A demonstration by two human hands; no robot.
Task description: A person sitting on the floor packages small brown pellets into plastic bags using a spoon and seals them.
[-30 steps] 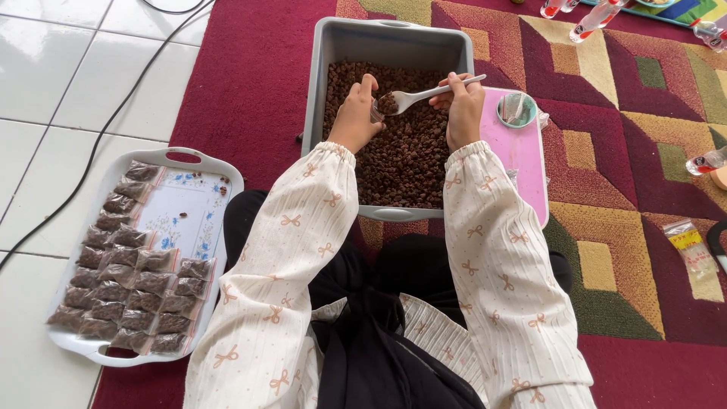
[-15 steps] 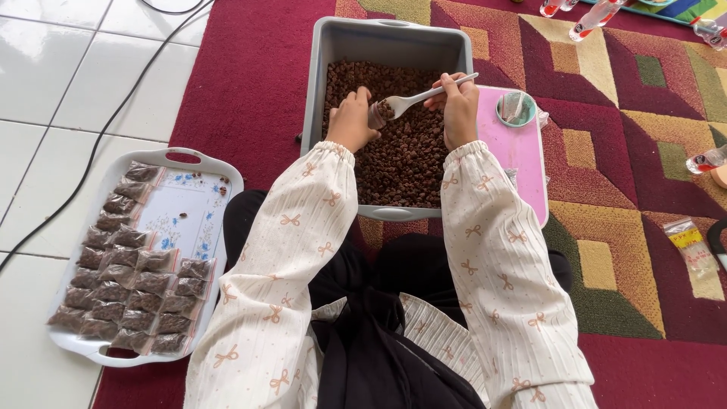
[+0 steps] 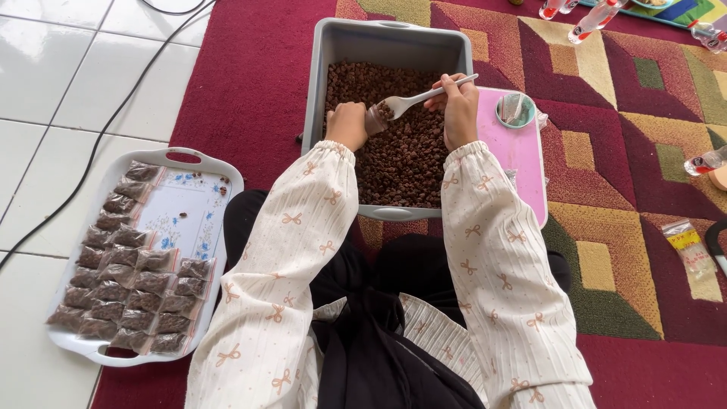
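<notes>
White tray [image 3: 198, 156] sat out at nine o'clock, rows of filled little packets [image 3: 121, 291] lined along it, well apart from the work. Moving right, my left hand [image 3: 347, 125] was curled over the grey tub [image 3: 394, 39], pinching what looked like a small clear bag [image 3: 373, 120]; I could not tell how wide its mouth stood. Brown granules [image 3: 401, 159] filled the tub beneath.

Next, the plastic spoon [image 3: 413, 98]: bowl loaded, right at the bag, touching or just beside it. Its long axis ran from about eight o'clock up to two o'clock, bowl end pointing down-left toward my left hand, handle tip poking out past my right hand [image 3: 458, 113], which was closed snugly round the handle.

My worry was the tip-in. If the bag mouth sagged, or the spoon rolled about that axis, granules would spill, most likely back into the tub, which was harmless enough. A loaded bowl swung wide toward three o'clock was the riskier case, scattering onto the pink board [image 3: 515, 163] or the patterned carpet [image 3: 628, 197] beyond.
</notes>
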